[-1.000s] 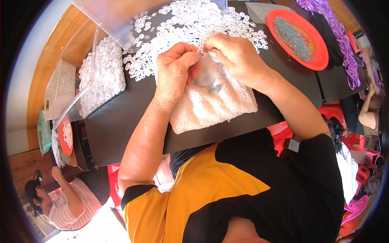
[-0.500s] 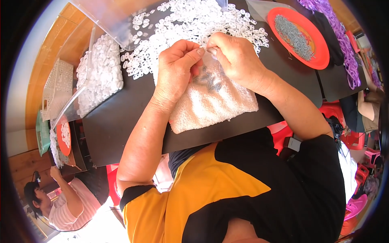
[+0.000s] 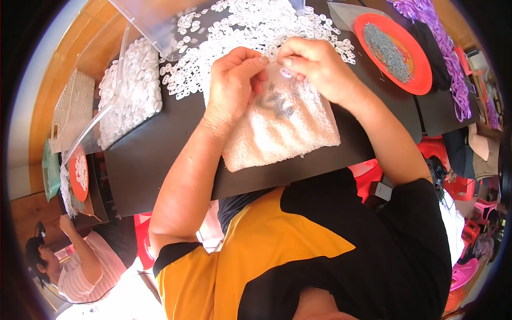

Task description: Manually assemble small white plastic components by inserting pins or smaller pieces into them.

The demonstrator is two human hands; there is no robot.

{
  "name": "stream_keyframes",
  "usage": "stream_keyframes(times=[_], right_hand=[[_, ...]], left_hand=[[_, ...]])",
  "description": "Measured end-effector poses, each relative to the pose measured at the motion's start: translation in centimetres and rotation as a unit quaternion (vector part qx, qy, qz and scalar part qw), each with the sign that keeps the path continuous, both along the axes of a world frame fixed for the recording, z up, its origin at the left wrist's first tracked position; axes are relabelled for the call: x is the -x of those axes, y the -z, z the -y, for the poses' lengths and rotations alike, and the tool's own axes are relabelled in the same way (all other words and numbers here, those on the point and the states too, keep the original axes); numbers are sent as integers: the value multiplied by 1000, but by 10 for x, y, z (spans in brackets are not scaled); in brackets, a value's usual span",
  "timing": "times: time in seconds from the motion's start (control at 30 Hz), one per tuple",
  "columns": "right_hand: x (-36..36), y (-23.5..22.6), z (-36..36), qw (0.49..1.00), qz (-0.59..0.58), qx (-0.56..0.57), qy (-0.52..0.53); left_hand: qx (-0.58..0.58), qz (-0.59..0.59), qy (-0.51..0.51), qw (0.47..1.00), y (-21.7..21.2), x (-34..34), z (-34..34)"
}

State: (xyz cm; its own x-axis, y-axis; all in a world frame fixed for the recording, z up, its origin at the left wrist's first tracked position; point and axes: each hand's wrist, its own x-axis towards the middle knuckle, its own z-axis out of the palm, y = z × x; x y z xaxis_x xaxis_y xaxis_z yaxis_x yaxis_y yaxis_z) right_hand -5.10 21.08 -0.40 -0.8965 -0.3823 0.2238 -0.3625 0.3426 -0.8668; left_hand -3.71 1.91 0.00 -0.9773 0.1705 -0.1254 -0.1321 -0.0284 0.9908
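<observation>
Above a pale fluffy towel (image 3: 282,141), both of my hands work with fingertips close together. My left hand (image 3: 234,80) is closed in a pinch of thumb and forefinger; whatever it grips is too small to make out. Pinched too, my right hand (image 3: 320,69) has a small white oval plastic piece (image 3: 286,72) at its fingertips. A little heap of thin grey metal pins (image 3: 280,102) lies on the towel below the hands. Just beyond them spreads a large pile of white oval plastic pieces with holes (image 3: 240,32).
A red oval plate (image 3: 424,69) of grey metal pins stands at the right, beside purple ribbons (image 3: 453,58). On the left, a clear bin (image 3: 120,69) holds white pieces near a perforated basket (image 3: 74,109). Another person (image 3: 80,261) sits at far left. The dark table (image 3: 154,154) carries everything.
My right hand has shifted slightly up and right, opening a small gap from the left fingertips. The white piece and the pins on the towel now show more plainly.
</observation>
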Motion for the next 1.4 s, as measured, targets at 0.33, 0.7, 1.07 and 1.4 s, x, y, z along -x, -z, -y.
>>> stream_keyframes(times=[0.33, 0.7, 1.07, 1.4], right_hand=[[-6, 5, 1, 948, -222, -223, 50], [-6, -12, -1, 996, 13, 79, 32], [-17, -24, 4, 965, 148, 213, 36], [-20, -20, 9, 968, 135, 209, 40]], left_hand=[[-59, -15, -4, 998, 2, 8, 7], [-92, -36, -45, 994, -7, -12, -3], [-120, -25, -50, 991, -5, -19, -8], [-111, -17, -46, 993, -5, -22, -11]])
